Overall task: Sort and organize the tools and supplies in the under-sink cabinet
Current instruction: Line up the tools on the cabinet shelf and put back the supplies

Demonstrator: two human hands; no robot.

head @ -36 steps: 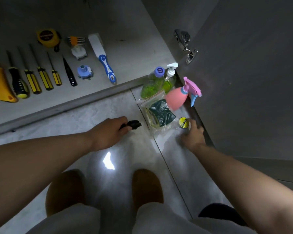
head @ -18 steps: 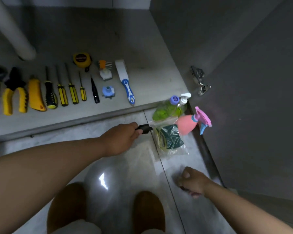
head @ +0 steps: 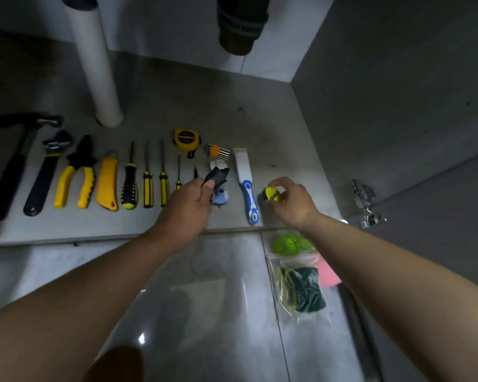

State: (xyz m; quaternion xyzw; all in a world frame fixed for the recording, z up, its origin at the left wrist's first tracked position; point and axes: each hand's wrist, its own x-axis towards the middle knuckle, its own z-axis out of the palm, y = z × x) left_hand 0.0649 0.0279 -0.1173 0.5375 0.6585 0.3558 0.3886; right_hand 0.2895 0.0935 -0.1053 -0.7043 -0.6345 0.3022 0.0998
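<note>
Both hands have risen from the floor: left hand (head: 189, 205) carrying the black piece (head: 216, 175), right hand (head: 293, 201) the yellow roll (head: 271, 194).

Left forearm (head: 100, 274) and right forearm (head: 392, 260) extend forward, bare, converging slightly. Left hand (head: 188, 208) — back upward, fingers curled, thumb and forefinger pinching a black item (head: 217, 175). Right hand (head: 294, 202) — fingertips curled round a small yellow disc (head: 271, 193). The hands do not touch.

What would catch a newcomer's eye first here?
A row of yellow and black tools lies on the cabinet floor, hammer far left, white scraper far right. Near its right end, the left hand grips a black item and the right hand pinches a small yellow item.
</note>
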